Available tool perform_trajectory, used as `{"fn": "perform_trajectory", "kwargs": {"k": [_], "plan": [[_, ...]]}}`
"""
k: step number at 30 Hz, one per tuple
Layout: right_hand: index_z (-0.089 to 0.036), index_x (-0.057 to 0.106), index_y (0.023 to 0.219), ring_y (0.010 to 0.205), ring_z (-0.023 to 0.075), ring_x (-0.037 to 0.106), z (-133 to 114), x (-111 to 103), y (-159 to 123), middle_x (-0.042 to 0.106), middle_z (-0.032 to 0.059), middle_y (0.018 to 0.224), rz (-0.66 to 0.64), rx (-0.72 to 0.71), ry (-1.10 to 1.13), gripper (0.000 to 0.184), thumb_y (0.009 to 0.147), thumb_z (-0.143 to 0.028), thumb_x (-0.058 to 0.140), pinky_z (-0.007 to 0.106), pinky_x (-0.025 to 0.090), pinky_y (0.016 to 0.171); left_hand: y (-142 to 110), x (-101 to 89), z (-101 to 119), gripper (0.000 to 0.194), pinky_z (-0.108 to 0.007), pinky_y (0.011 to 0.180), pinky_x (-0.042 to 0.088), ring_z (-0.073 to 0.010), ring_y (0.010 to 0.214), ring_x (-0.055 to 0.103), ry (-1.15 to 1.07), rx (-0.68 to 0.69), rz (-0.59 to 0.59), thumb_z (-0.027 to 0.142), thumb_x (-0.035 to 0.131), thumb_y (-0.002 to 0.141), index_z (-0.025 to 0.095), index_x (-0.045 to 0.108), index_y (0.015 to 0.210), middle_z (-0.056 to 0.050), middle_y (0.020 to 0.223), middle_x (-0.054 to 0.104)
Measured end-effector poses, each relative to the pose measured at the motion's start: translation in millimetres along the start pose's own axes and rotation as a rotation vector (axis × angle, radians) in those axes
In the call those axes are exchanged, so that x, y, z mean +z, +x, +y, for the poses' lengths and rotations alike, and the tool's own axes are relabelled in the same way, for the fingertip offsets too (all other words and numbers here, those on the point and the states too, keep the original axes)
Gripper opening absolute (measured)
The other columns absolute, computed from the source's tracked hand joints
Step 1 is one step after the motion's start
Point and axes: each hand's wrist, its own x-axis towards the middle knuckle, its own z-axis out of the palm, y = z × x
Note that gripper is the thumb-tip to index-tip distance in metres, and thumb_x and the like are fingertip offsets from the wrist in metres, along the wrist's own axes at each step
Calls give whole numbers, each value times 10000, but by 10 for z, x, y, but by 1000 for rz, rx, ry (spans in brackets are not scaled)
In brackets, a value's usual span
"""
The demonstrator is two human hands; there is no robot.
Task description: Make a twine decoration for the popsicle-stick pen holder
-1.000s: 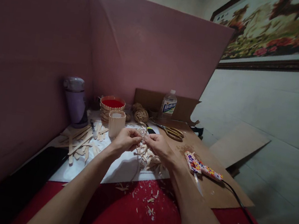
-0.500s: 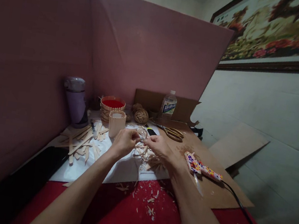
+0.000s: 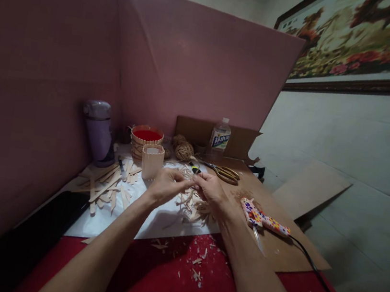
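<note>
My left hand (image 3: 171, 184) and my right hand (image 3: 209, 186) meet over the middle of the work surface, fingertips pinched close together. A thin strand of twine (image 3: 198, 164) curves up from between the fingers; the rest of it is hidden by them. Just left of my left hand stands a small cup faced with wooden sticks (image 3: 151, 165). Beneath and beyond the fingers lies a pile of wood scraps and shavings (image 3: 195, 209). A ball of twine (image 3: 184, 151) rests behind the hands.
Loose wooden sticks (image 3: 105, 186) lie at left, near a purple bottle (image 3: 98, 132). Behind the cup is a red-lined basket (image 3: 146, 141). Scissors (image 3: 225, 173), a plastic bottle (image 3: 220, 137) and a patterned glue gun (image 3: 264, 218) with a cord are on the right.
Both hands have shifted slightly right, the fingertips now closer together. The strand that hung below them no longer shows there; a loop now rises above the fingers.
</note>
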Motion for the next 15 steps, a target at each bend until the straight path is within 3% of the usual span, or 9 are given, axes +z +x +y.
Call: {"fn": "perform_trajectory", "kwargs": {"k": [2,5,7,15], "plan": [[-170,447,565,404,48,269,-14,31,-12,363,-63,459,-8,-71,-96,271,658,-380,591,212,163,395,15,-15,23,230,-183,338,211,-38,314,340,-135,-72,105,337,608,673,115,626,616,36,424,481],[-165,450,555,438,55,297,-29,67,-25,400,-46,493,-76,-115,-168,280,663,-390,579,215,192,421,20,-8,15,201,-181,302,218,-59,305,402,-292,-170,-58,293,606,668,105,628,736,29,470,516],[-166,453,570,430,54,286,-30,67,-28,411,-42,497,-124,-96,-187,300,676,-426,559,218,182,418,19,4,-6,171,-180,299,248,-68,318,435,-304,-183,-145,263,595,674,97,623,704,16,477,526],[-174,419,566,410,50,245,-53,-6,-53,338,-59,470,-237,-47,-224,361,686,-498,521,220,148,409,36,8,-10,183,-174,288,240,-52,288,398,-158,-202,-100,224,600,688,99,594,555,21,411,502]]}}
